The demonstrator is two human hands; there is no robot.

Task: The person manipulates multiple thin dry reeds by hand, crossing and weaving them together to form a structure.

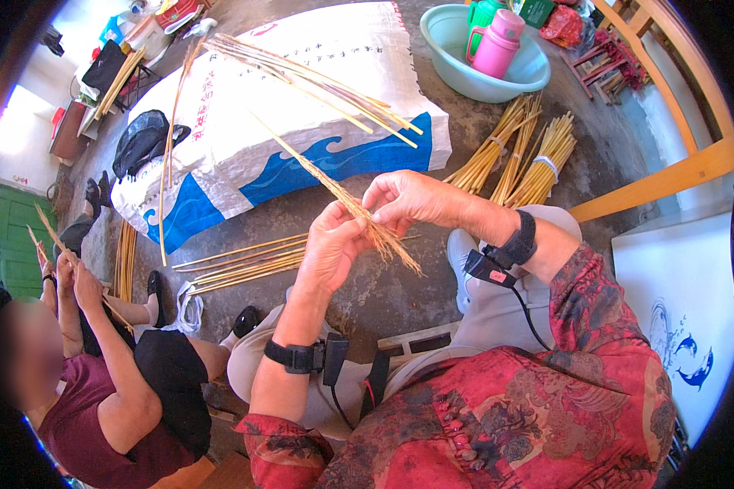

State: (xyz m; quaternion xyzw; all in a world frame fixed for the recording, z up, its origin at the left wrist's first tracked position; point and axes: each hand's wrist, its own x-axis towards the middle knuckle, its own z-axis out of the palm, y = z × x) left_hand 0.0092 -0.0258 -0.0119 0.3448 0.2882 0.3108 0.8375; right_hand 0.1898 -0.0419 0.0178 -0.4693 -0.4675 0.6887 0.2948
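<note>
Left hand [331, 243]: fingers clamped on a straw stalk [321, 174]. Right hand [413, 199]: thumb and fingers pinched together on the stalk's feathery near part. Far side: white sheet [355, 42] bearing red and black printed characters.

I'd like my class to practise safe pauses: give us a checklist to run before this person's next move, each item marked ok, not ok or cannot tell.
1. Left hand gripping the stalk: ok.
2. Right hand at the stalk: ok, its fingertips pinch the tufted part.
3. Just one stalk held, not several: cannot tell.
4. Loose stalks on the sheet gathered together: not ok, some lie apart at its left.
5. Rightmost bundle tied: ok, a pale band crosses it.
</note>
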